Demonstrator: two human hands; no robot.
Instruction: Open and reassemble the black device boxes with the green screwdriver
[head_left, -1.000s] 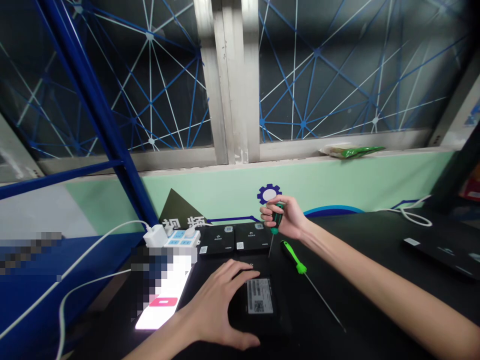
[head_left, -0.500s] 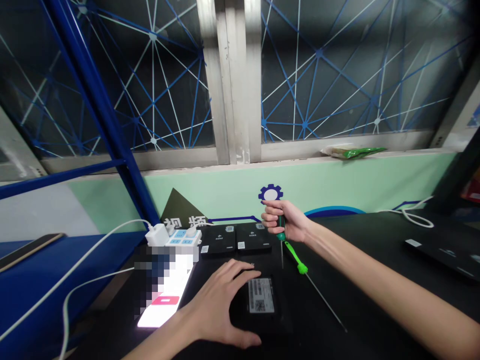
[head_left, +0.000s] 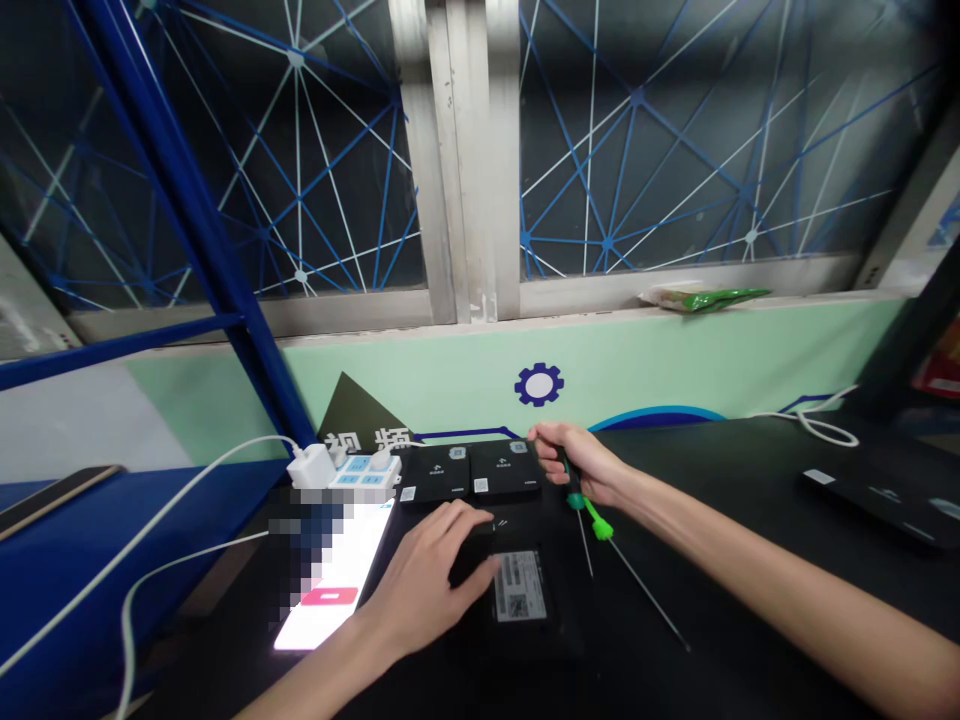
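On my feed: black device (head_left: pixel 527 592) flat, barcode label (head_left: pixel 511 575) uppermost, on the table (head_left: pixel 720 490) in from its far edge | left hand (head_left: pixel 427 575): half open, curved at the device's left side, contact I can't tell | right hand (head_left: pixel 583 462): closed round dark-green screwdriver (head_left: pixel 574 500), shaft slanting down

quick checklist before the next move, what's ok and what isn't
1. Dark-green screwdriver gripped by the right hand: ok.
2. Its tip touching the table: cannot tell.
3. Bright-green screwdriver fully in sight: not ok, the right hand hides part of its handle.
4. Label facing up: ok.
5. Left hand pressing on the labelled black device: cannot tell.
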